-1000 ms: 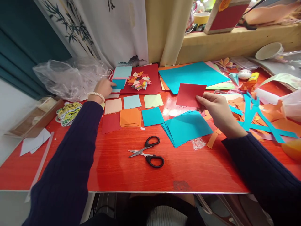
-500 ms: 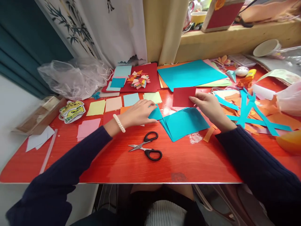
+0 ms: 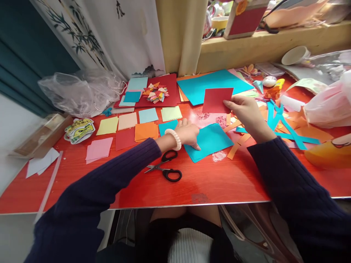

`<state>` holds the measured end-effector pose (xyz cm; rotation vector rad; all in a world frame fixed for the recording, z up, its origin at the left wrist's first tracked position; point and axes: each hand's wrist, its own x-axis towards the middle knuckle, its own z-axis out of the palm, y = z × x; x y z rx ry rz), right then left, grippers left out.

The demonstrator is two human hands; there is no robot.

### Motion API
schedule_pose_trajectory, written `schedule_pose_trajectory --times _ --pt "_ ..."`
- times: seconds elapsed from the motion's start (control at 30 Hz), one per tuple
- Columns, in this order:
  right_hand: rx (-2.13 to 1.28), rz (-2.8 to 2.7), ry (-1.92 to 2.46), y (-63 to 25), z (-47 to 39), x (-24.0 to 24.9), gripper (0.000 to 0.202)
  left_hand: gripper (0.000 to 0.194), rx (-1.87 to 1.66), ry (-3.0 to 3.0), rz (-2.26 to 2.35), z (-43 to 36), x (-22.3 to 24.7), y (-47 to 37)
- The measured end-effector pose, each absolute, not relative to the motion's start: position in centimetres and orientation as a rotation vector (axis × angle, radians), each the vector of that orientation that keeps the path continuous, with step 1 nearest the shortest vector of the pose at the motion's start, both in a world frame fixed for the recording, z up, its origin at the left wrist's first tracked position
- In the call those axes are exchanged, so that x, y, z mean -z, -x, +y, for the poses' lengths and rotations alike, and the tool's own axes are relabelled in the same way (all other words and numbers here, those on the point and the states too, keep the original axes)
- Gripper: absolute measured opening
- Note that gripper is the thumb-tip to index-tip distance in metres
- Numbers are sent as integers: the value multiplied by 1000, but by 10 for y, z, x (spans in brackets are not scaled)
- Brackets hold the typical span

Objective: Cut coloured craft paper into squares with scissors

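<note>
Between the thumb and fingers of my right hand [image 3: 244, 111] is a dark red paper square [image 3: 216, 100], raised above the table. My left hand [image 3: 188, 133] rests at the left side of a stack of blue paper [image 3: 212, 142], thumb apart from the fingers and touching the top sheet. A smaller blue paper square [image 3: 166, 127] lies partly behind that hand. Black-handled scissors [image 3: 163, 168] lie on the table just below my left wrist, blades apart and pointing left. An orange paper stack [image 3: 146, 131] sits left of the blue square.
Yellow [image 3: 108, 126], pink [image 3: 99, 149] and other paper squares spread to the left. A paper wreath [image 3: 155, 92] lies on red sheets at the back. Large blue sheets [image 3: 211, 84] lie behind the hands. Paper scraps [image 3: 290, 126] and a plastic bag [image 3: 331, 106] crowd the right.
My left hand has moved right from the small squares onto the blue stack, uncovering the orange stack. My right hand has raised the red square slightly. The view has shifted a little.
</note>
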<state>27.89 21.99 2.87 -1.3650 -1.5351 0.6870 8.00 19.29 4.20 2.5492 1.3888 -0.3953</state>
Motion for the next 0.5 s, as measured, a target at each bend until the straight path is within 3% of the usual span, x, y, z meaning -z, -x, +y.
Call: schedule_pose_trajectory --times 0.17,0.3,0.5 --pt "-768 -1489 1231 -282 210 -43 25 64 380 -2422 1362 186 -53 -82" --pt "-1010 -1575 1094 -278 188 -44 21 50 252 -2360 1275 185 -58 -67" --pt "-889 -1715 1114 -262 165 -25 15 26 -419 -2294 1068 188 -65 -38"
